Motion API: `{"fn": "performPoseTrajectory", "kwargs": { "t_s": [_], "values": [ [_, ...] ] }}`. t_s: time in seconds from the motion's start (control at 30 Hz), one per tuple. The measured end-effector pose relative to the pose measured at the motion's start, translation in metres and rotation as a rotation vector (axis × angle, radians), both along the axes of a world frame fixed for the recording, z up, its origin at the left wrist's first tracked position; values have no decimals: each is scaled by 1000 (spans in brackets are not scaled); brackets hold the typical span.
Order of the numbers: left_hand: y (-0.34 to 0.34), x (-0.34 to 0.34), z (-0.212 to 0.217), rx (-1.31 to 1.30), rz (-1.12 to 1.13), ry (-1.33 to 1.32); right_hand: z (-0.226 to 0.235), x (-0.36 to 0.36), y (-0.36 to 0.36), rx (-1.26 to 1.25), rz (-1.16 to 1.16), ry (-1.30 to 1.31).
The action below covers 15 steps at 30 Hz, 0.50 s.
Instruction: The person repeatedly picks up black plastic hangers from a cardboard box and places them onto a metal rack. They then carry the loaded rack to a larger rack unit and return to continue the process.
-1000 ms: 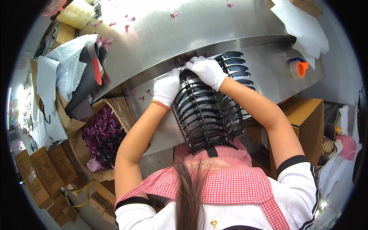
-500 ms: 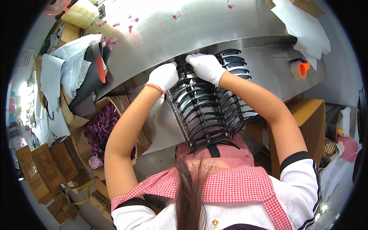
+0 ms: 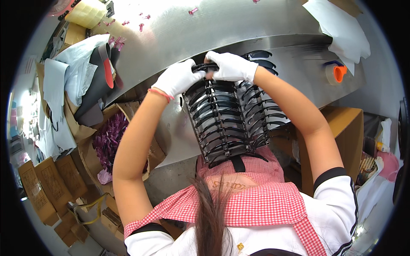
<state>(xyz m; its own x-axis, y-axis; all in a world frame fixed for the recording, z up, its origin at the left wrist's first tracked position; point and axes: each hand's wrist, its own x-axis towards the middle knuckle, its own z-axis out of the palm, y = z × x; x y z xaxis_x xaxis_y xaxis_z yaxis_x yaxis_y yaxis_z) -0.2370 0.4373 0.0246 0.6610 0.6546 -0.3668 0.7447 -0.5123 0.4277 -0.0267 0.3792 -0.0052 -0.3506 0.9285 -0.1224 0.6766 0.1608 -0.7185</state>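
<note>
A metal rack (image 3: 212, 111) with rows of dark, curved, lens-like pieces leans from the table edge toward my lap. At its far end, my left hand (image 3: 177, 78), in a white glove, is closed on one end of a dark curved lens (image 3: 206, 67). My right hand (image 3: 232, 67), also gloved, has its fingers closed at the other end of that lens. The gloves partly hide the lens and the rack's far end. A second column of the same dark pieces (image 3: 256, 104) runs down the rack's right side, partly under my right forearm.
Small pink clear pieces (image 3: 141, 27) are scattered on the metal table (image 3: 171, 38). A carton of purple pieces (image 3: 110, 138) stands at my left, with papers and dark sheets beyond it. An orange tape dispenser (image 3: 338, 74) lies at right, above an open cardboard box (image 3: 341, 132).
Both hands have turned inward at the rack's far end, with a dark lens now showing between them. My left hand has shifted slightly left. The rack sits a little lower in view.
</note>
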Motion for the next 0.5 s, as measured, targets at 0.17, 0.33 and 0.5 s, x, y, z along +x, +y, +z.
{"fn": "performPoseTrajectory", "kwargs": {
  "t_s": [0.17, 0.33, 0.5],
  "values": [
    [-14, 6, 4, -407, 8, 101, 23, -3, -3, -162, 256, -297],
    [-40, 5, -30, -137, 45, -4, 6, -15, -22, 51, 214, -394],
    [-54, 1, -42, 32, 104, 58, -33, -18, -34, 263, 70, -334]
  ]
}}
